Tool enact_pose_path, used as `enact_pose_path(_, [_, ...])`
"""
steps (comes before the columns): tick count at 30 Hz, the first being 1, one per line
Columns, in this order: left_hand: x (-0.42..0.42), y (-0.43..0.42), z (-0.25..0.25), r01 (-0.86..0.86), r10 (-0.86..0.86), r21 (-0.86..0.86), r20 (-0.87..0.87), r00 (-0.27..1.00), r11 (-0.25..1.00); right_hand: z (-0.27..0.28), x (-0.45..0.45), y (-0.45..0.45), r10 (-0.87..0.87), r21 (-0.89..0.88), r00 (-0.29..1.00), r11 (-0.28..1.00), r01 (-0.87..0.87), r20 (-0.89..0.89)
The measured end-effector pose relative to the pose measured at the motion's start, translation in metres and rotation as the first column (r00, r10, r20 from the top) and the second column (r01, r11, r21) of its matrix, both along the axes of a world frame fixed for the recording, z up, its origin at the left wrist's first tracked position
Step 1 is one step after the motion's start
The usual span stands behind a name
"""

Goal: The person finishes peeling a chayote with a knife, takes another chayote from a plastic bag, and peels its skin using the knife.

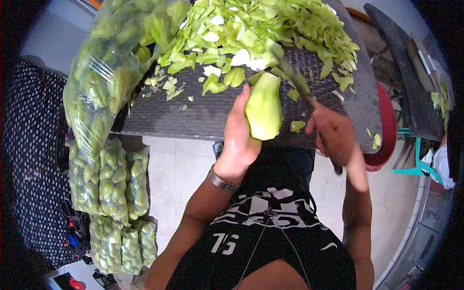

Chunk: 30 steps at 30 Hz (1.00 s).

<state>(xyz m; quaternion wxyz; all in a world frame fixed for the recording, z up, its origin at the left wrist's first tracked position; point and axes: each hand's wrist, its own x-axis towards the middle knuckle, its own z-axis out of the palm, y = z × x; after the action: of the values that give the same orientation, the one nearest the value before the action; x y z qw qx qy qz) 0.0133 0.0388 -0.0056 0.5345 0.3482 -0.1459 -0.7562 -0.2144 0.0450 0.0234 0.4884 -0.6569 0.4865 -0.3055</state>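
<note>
My left hand (238, 133) is wrapped around a peeled, pale green chayote (264, 108), holding it upright over the table's near edge. To its right, my right hand (333, 130) is closed on the handle of a knife (298, 79). The blade slants up and left past the chayote's top and is smeared by motion. Whether the blade touches the chayote, I cannot tell. Beyond both hands, a heap of green peels (270, 29) with some whitish pieces covers the far part of the dark woven tabletop (193, 116).
A large clear plastic bag of green chayotes (104, 87) hangs over the table's left edge. Several filled bags (113, 179) stand on the tiled floor below. A red tub (384, 130) sits beside the table at right, near a teal stool (418, 159).
</note>
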Motion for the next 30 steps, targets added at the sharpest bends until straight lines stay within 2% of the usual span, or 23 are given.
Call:
enact_pose_path(1, [-0.002, 0.001, -0.001, -0.052, 0.051, 0.017, 0.041, 0.998, 0.999, -0.003, 0.010, 0.007, -0.041, -0.243, 0.982, 0.970, -0.005, -0.183])
enact_pose_path(2, [-0.005, 0.002, -0.002, -0.104, 0.101, 0.027, 0.083, 0.991, 0.994, -0.001, 0.017, 0.012, -0.024, -0.427, 0.962, 0.899, -0.098, -0.271])
enact_pose_path(3, [-0.007, 0.002, -0.003, -0.129, 0.129, -0.014, 0.032, 0.991, 0.992, 0.001, 0.025, 0.017, -0.052, -0.595, 0.935, 0.783, -0.180, -0.350])
enact_pose_path(5, [-0.007, 0.005, -0.003, -0.119, 0.120, -0.131, -0.002, 0.993, 0.984, 0.012, 0.030, 0.031, -0.048, -0.495, 0.859, 0.833, -0.247, -0.509])
enact_pose_path(8, [-0.009, 0.008, 0.000, -0.154, 0.162, -0.139, 0.055, 0.985, 0.978, 0.019, 0.028, 0.033, -0.043, -0.479, 0.824, 0.830, -0.285, -0.565])
enact_pose_path(11, [-0.009, 0.012, 0.003, -0.149, 0.164, -0.165, 0.075, 0.984, 0.975, 0.014, 0.023, 0.028, -0.029, -0.518, 0.856, 0.806, -0.285, -0.517])
enact_pose_path(17, [-0.008, 0.013, 0.010, -0.119, 0.134, -0.133, 0.107, 0.985, 0.984, 0.012, 0.012, 0.018, -0.071, -0.557, 0.835, 0.775, -0.298, -0.545])
enact_pose_path(20, [-0.009, 0.014, -0.004, -0.163, 0.171, -0.130, 0.051, 0.984, 0.978, 0.009, 0.003, 0.012, -0.083, -0.561, 0.835, 0.776, -0.288, -0.544])
enact_pose_path(23, [-0.002, 0.010, 0.003, -0.032, 0.033, -0.045, 0.025, 0.999, 0.998, 0.001, -0.018, -0.001, -0.186, -0.557, 0.855, 0.819, -0.137, -0.484])
enact_pose_path(26, [0.006, 0.012, 0.002, 0.047, -0.047, -0.021, -0.005, 0.999, 0.999, -0.024, -0.051, -0.024, -0.245, -0.478, 0.881, 0.878, 0.024, -0.404])
enact_pose_path(27, [0.007, 0.010, 0.004, 0.054, -0.054, -0.034, -0.007, 0.999, 0.998, -0.016, -0.048, -0.021, -0.214, -0.282, 0.900, 0.953, 0.108, -0.378])
enact_pose_path(29, [0.002, 0.006, 0.013, -0.002, 0.002, -0.015, -0.007, 1.000, 1.000, -0.005, -0.042, -0.016, -0.212, 0.119, 0.932, 0.959, 0.255, -0.293])
enact_pose_path(30, [-0.001, 0.005, 0.016, -0.029, 0.029, -0.003, -0.006, 1.000, 1.000, -0.005, -0.035, -0.010, -0.202, 0.011, 0.944, 0.977, 0.212, -0.261])
